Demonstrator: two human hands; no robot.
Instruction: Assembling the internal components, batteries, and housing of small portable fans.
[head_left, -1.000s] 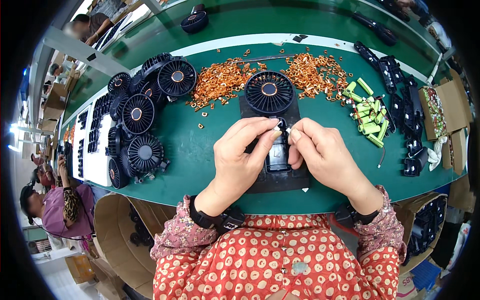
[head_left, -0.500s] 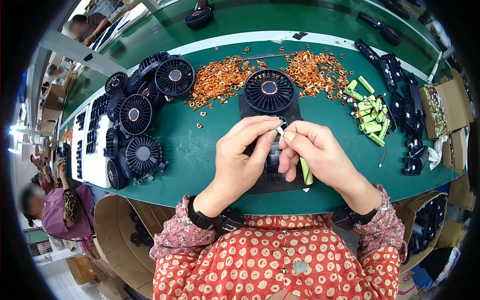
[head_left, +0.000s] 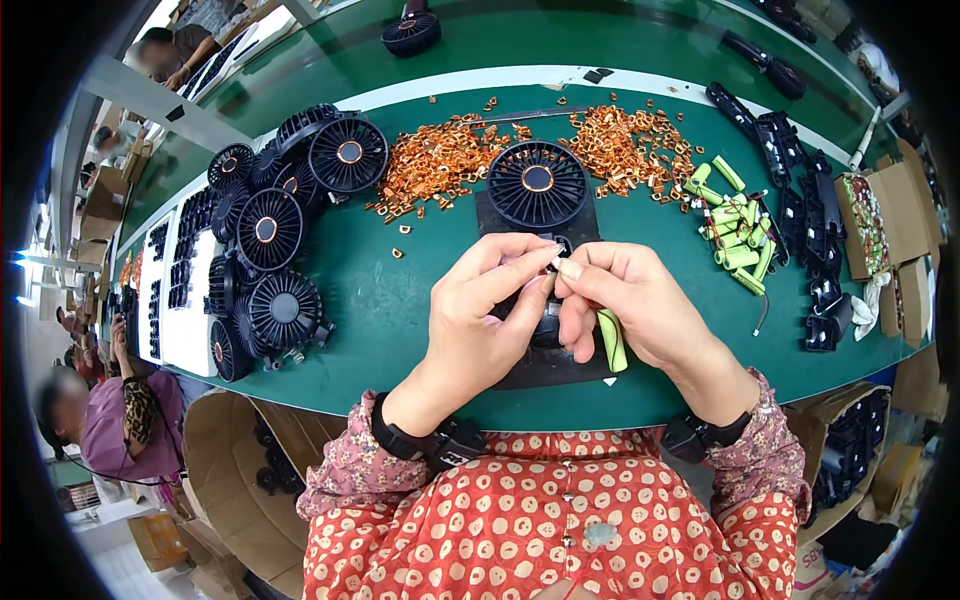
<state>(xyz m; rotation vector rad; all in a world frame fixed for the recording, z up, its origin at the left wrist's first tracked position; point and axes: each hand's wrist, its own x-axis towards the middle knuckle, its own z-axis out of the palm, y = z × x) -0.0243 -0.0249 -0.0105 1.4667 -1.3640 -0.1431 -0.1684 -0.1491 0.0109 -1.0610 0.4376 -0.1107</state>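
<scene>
Closest to us: a pair of black wristbands [head_left: 460,443], then the hands over the green bench [head_left: 400,335]. The left hand [head_left: 478,305] has a small white connector [head_left: 556,262] pinched between thumb and index finger, and the right hand [head_left: 640,300] has its thumb and index tip right at the same spot, gripping what we take to be the wire end. We can't tell if the plug is mated. A green battery cell [head_left: 612,342] sits just under the right hand's curled fingers (held, or only dangling by its leads, we honestly can't say).

Below the hands, the black handle shell [head_left: 548,335] lies on a dark mat [head_left: 535,371], mostly hidden; what shows looks uncovered. Just past it is the round fan head [head_left: 538,180], in line with the handle. So we'd call it partway: the head looks built, the cell is outside the handle, and we see no cover on.

Further out we've got two heaps of orange loops [head_left: 440,165], loose green cells [head_left: 740,228] to the right, black handle housings [head_left: 818,230] beside those, and stacked fan heads [head_left: 268,228] on the left. Farthest off, complete-looking handheld fans [head_left: 411,36] rest past the white rail [head_left: 450,88].
</scene>
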